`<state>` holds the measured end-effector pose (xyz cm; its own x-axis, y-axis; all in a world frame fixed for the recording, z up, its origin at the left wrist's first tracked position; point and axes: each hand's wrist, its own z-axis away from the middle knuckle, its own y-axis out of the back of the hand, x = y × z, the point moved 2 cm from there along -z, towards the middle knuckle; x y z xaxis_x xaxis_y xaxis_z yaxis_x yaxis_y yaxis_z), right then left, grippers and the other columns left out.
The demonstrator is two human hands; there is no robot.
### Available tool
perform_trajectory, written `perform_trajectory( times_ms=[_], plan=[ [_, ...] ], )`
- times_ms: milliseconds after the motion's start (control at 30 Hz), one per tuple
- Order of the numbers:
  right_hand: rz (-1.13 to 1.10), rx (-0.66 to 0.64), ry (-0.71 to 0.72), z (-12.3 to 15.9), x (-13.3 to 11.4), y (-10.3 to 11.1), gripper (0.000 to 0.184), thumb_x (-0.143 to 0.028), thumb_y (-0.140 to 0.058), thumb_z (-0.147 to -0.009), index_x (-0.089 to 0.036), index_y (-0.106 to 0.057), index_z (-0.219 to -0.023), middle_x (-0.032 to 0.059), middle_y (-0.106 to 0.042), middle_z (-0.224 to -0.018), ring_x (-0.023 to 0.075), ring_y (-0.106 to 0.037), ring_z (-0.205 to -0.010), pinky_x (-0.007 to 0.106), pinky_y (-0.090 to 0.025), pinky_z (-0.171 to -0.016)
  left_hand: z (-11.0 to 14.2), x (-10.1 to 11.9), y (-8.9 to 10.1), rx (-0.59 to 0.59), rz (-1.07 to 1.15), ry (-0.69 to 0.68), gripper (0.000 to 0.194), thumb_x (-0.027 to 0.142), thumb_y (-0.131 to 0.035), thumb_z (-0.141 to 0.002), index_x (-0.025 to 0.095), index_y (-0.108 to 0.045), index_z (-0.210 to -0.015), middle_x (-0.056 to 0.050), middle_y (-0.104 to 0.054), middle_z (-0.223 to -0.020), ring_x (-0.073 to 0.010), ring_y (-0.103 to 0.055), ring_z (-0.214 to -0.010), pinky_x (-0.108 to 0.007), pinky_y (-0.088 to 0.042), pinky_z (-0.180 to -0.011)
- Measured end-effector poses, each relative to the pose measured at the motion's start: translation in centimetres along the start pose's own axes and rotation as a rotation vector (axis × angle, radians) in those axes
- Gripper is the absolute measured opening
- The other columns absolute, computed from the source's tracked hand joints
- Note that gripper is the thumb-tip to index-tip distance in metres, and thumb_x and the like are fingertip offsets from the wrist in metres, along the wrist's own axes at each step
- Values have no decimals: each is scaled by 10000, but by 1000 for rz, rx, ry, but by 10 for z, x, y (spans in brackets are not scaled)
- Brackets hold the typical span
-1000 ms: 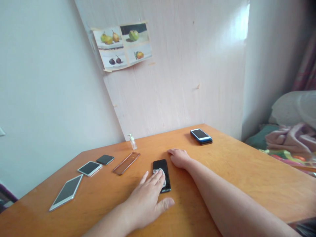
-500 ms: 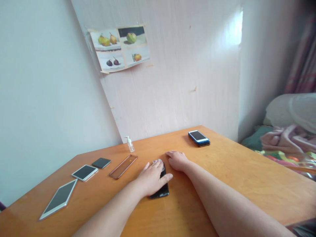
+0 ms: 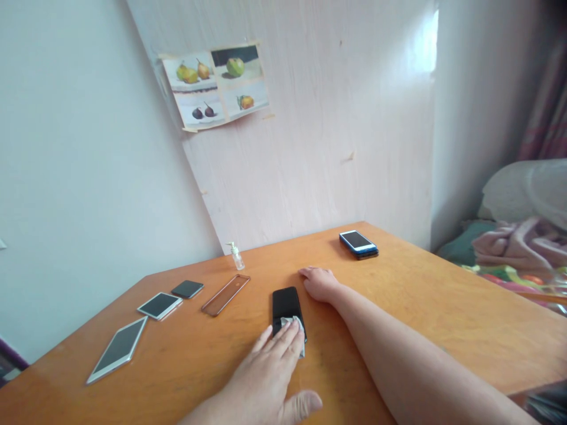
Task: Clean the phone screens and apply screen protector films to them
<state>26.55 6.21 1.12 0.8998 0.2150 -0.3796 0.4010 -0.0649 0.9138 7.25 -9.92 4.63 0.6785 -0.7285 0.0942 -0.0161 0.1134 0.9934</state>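
My left hand (image 3: 274,375) presses a crumpled white tissue (image 3: 296,326) under its fingertips onto the lower end of a black smartphone (image 3: 286,302). Its fingers are stretched forward and the thumb sticks out to the right. The phone lies screen up on the wooden table, its upper part uncovered and its lower end partly hidden by the tissue and fingers. My right hand (image 3: 319,284) rests on the table just right of the phone's top, apart from it. Its fingers lie extended to the left with nothing visible in them.
To the left lie a clear phone case (image 3: 226,295), a small dark device (image 3: 188,288), a white-framed device (image 3: 159,305) and a white phone (image 3: 119,349). A pump bottle (image 3: 237,258) stands behind. Stacked phones (image 3: 358,243) lie on the table (image 3: 420,295) at back right.
My left hand has slid the tissue down the phone towards me, uncovering the upper screen. My right hand stays in place. The view has shifted slightly.
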Motion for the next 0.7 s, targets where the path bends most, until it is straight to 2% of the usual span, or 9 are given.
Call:
perform_trajectory(
  times_ms=[133, 300, 433, 500, 567, 700],
  plan=[
    [-6, 5, -1, 0, 0, 0, 491, -175, -414, -830, -295, -581, -1276, 55, -586, -1353, 228, -483, -1286, 394, -335, -1009, -21, -5, 4, -34, 24, 55, 784, 675, -238, -929, 196, -147, -1543, -93, -159, -1595, -281, -146, -1473, -487, -158, -1196],
    [-7, 6, -3, 0, 0, 0, 486, -194, -414, -834, -287, -574, -1283, 50, -589, -1350, 216, -458, -1310, 388, -324, -1024, -75, -37, 2, 57, 12, 153, 825, 712, -219, -910, 149, -279, -1510, -142, -247, -1571, -298, -181, -1465, -490, -179, -1178],
    [-1, -6, -1, 0, 0, 0, 477, -190, -415, -829, -285, -586, -1265, 47, -599, -1338, 220, -476, -1290, 390, -335, -1015, -105, -60, -1, 79, 6, 233, 867, 732, -203, -895, 116, -284, -1500, -165, -258, -1564, -307, -215, -1455, -480, -205, -1161],
    [2, -9, -2, 0, 0, 1, 489, -177, -413, -827, -288, -579, -1274, 47, -593, -1346, 221, -475, -1291, 392, -331, -1017, -107, -62, -1, 75, 9, 248, 885, 739, -190, -890, 103, -284, -1497, -173, -263, -1560, -312, -219, -1453, -491, -200, -1161],
    [3, -10, -3, 0, 0, 1, 505, -169, -409, -828, -289, -566, -1292, 47, -584, -1357, 220, -464, -1302, 394, -323, -1027, -98, -57, 1, 70, 15, 239, 892, 738, -190, -890, 92, -283, -1498, -173, -251, -1564, -311, -202, -1458, -485, -189, -1170],
    [0, -8, -2, 1, 0, 1, 517, -167, -403, -829, -288, -558, -1306, 54, -573, -1370, 227, -465, -1302, 402, -326, -1031, -55, -34, 2, 41, 32, 177, 875, 729, -242, -893, 114, -252, -1516, -144, -192, -1584, -289, -160, -1470, -444, -172, -1196]
  ],
)
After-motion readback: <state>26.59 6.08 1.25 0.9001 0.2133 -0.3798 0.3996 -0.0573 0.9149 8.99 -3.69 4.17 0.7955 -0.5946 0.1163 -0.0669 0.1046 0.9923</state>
